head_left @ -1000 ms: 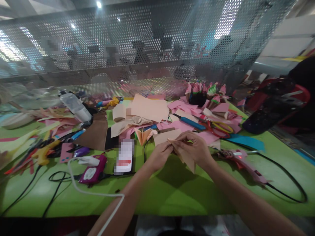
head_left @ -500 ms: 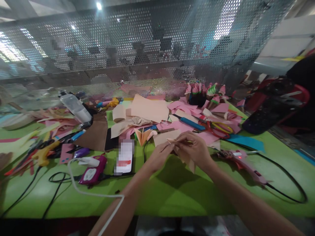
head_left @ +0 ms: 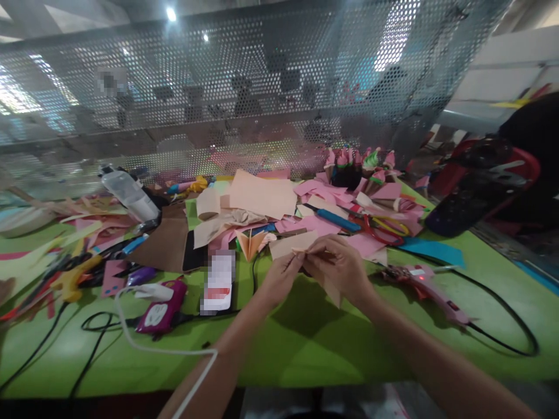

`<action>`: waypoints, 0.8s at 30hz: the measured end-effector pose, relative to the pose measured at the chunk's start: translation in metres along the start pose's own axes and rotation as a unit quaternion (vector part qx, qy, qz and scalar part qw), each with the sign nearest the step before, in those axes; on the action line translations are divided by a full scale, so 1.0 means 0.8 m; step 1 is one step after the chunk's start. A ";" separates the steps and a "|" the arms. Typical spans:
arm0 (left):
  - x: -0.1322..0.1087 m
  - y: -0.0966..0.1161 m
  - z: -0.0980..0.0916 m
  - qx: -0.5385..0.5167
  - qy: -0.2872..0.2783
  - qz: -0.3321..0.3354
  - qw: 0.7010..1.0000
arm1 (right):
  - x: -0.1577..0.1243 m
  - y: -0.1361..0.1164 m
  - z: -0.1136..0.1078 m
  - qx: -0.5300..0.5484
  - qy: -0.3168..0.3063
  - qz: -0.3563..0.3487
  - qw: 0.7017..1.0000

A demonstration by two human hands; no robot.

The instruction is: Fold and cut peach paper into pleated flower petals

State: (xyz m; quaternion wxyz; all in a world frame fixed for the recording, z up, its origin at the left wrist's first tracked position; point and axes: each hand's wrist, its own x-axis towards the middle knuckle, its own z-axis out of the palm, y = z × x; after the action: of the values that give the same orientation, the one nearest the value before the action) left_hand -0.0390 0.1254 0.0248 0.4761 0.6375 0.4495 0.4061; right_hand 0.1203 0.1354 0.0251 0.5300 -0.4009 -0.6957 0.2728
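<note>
Pinched paper (head_left: 331,288); table edge (head_left: 305,380) well apart

Item: one paper piece (head_left: 331,289). Colour: pale peach-beige, plain on every part my feed shows. Condition: uncut or cut I cannot tell, nor whether it is creased or rolled near the top, since the hands cover most of its middle. Pose: tilted, raised above the green desk (head_left: 314,355). Upper end: a small pale tip showing between the fingers of the left hand (head_left: 279,279) and the right hand (head_left: 343,267). Lower end: a flap slanting down beneath the right hand to a corner.
</note>
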 end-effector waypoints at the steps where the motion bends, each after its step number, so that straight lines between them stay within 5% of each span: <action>1: 0.000 0.000 0.000 -0.006 0.004 0.001 1.000 | 0.000 0.000 0.000 0.012 -0.002 0.007 1.000; 10: 0.001 0.000 -0.009 0.017 0.092 0.042 0.995 | 0.014 0.000 -0.017 0.049 -0.019 0.095 0.994; 18: 0.006 0.002 -0.021 0.033 0.058 0.079 0.995 | 0.018 0.004 -0.012 0.016 0.001 0.102 0.995; 21: 0.005 0.009 -0.030 0.129 0.087 0.119 0.981 | 0.016 0.005 -0.014 -0.042 -0.004 0.082 0.996; 24: 0.005 0.013 -0.034 0.309 0.065 0.154 0.936 | 0.014 0.005 -0.015 -0.120 -0.023 0.040 0.992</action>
State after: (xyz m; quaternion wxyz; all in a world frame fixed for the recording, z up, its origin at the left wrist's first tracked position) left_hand -0.0619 0.1342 0.0416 0.1570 0.7865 0.4793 0.3565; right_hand 0.1316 0.1463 0.0307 0.4505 -0.4824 -0.7191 0.2174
